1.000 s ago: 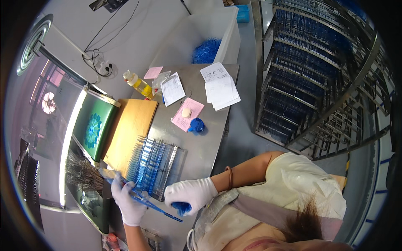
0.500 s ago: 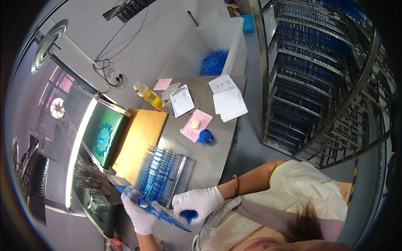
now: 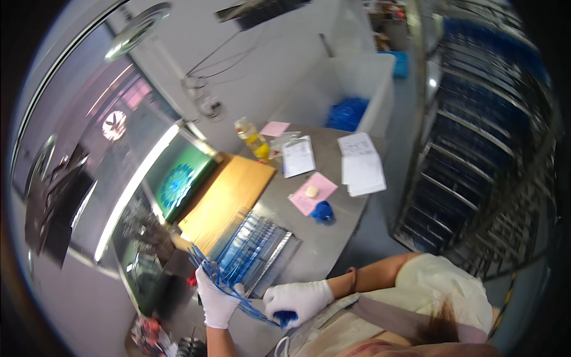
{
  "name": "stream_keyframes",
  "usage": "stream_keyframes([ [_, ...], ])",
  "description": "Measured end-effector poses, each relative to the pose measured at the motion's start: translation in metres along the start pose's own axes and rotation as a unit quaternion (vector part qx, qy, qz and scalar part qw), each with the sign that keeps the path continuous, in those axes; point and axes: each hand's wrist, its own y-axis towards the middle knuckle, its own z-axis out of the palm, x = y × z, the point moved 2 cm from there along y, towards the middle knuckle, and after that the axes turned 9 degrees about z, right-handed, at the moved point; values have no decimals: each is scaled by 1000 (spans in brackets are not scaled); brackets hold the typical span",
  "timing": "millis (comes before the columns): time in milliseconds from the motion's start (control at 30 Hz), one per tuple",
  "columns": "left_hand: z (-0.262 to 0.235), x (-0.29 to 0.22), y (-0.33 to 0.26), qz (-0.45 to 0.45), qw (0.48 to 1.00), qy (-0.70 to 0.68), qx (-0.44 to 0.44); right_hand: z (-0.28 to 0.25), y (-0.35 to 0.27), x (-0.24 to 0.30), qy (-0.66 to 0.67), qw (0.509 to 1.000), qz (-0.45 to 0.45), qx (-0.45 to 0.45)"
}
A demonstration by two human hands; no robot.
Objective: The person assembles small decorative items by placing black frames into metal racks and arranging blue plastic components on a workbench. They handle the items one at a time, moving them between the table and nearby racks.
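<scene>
Both my hands wear white gloves and hold a long blue plastic strip (image 3: 229, 288) between them near the bottom of the view. My left hand (image 3: 215, 300) grips its left part, close to a metal tray (image 3: 285, 259) that carries several blue strips in rows. My right hand (image 3: 298, 297) is closed on the strip's right end, where a blue tip shows under the fingers. The tray lies on a grey metal table (image 3: 330, 238).
A wooden board (image 3: 229, 199) lies left of the tray. Farther back sit a pink sheet (image 3: 314, 193) with a small round piece, a blue lump (image 3: 323, 212), white papers (image 3: 360, 169), a yellow bottle (image 3: 254, 140) and a white bin (image 3: 363, 89). Tall racks (image 3: 476, 137) stand right.
The view has swung, so the table sits lower and nearer. My hands keep hold of the blue strip and have shifted slightly along the tray's near edge.
</scene>
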Motion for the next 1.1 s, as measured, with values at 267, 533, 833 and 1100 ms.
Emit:
stream_keyframes([
  [267, 7, -75, -41, 131, 958, 236, 97, 35, -11, -32, 563, 732, 265, 277],
  [533, -17, 1, -17, -92, 995, -33, 29, -11, 31, 43, -67, 965, 37, 250],
  [833, -3, -62, -51, 72, 979, 120, -147, 44, -7, -81, 356, 831, 353, 242],
  [1100, 2, -75, -55, -12, 998, 43, -47, 58, -4, -60, 431, 813, 224, 322],
])
